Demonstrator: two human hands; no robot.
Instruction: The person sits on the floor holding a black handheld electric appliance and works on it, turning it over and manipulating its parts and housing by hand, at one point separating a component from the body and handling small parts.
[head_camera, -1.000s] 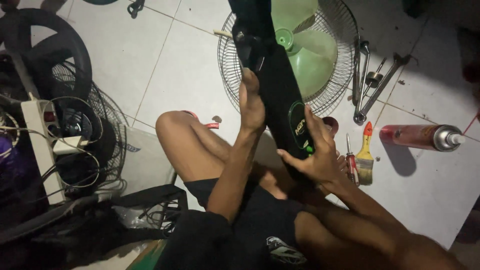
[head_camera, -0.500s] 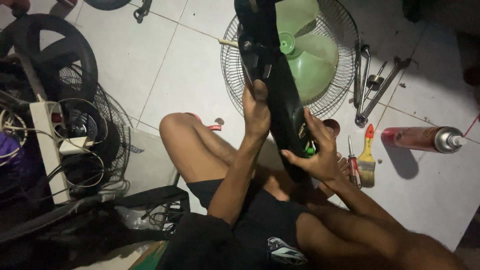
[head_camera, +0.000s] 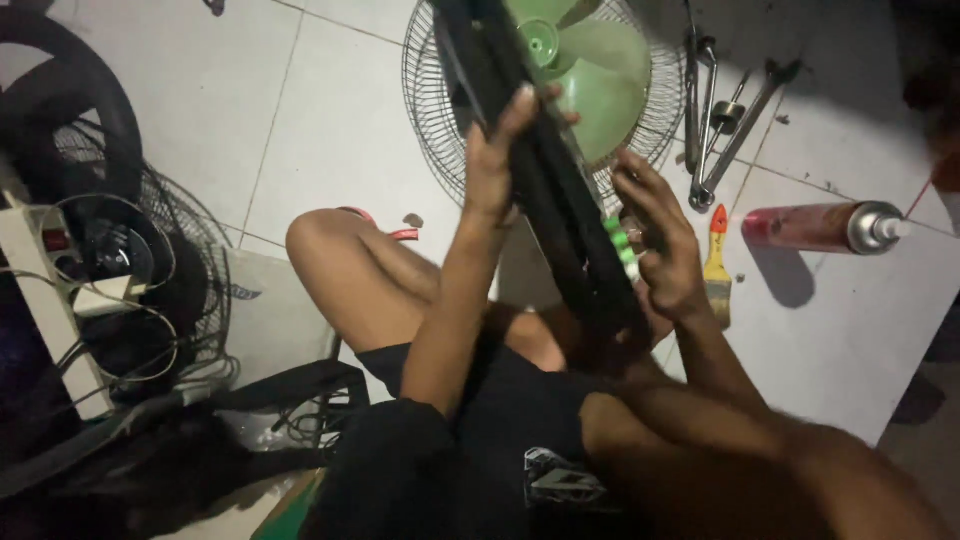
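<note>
Far left, one white plastic power strip (head_camera: 40, 300) lies on the tiled floor (head_camera: 330, 120), cables looped across it, beside one round black wire fan grille (head_camera: 150, 270). Moving in, one bare knee is raised over a red sandal (head_camera: 385, 225). Centre now: the left hand (head_camera: 495, 165) is wrapped around the long black fan body (head_camera: 560, 220), fingers curled over its upper edge, a firm hold. That fan body is a slim, smooth plastic column, tilted from the top of the view down to the lap, with a row of small green buttons (head_camera: 622, 245) on its side. Behind it lies one more wire grille (head_camera: 440, 110), round, carrying green plastic blades (head_camera: 600, 80). The right hand (head_camera: 665, 250) is half open, fingers spread, resting against the column just by the buttons. Further right, a few long metal wrenches (head_camera: 715, 120), one paintbrush (head_camera: 716, 265) with an orange handle, and one red spray can (head_camera: 815, 228) on its side, metal-capped.
</note>
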